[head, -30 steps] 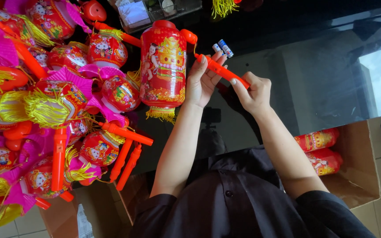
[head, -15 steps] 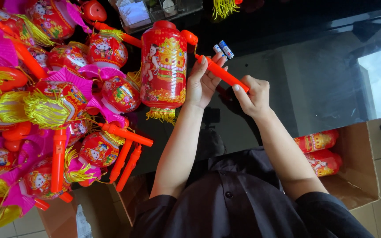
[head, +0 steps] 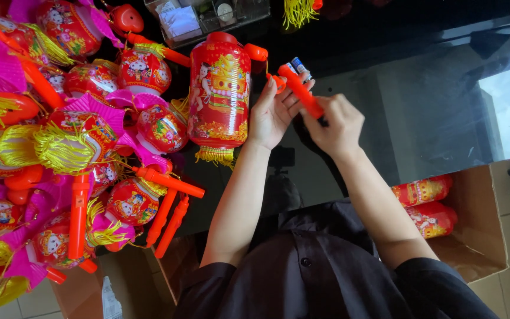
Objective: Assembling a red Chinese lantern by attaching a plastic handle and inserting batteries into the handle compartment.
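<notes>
A red cylindrical paper lantern point(head: 219, 94) with gold print and a yellow fringe hangs from an orange hook beside my left hand point(head: 270, 115). My left hand's fingers touch the top end of an orange plastic handle stick point(head: 300, 90) and pinch two small blue-and-white batteries point(head: 300, 66). My right hand point(head: 339, 125) is closed around the lower end of the same stick. Both hands are raised over a dark glass tabletop point(head: 420, 100).
A big pile of red and pink lanterns point(head: 72, 136) with orange handles and yellow tassels fills the left side. A clear plastic box point(head: 208, 18) stands at the top. An open cardboard box point(head: 485, 236) at the right holds two folded red lanterns point(head: 423, 204).
Hardly anything has moved. My fingers have shifted slightly on the orange handle, and the lantern hangs in the same place.
</notes>
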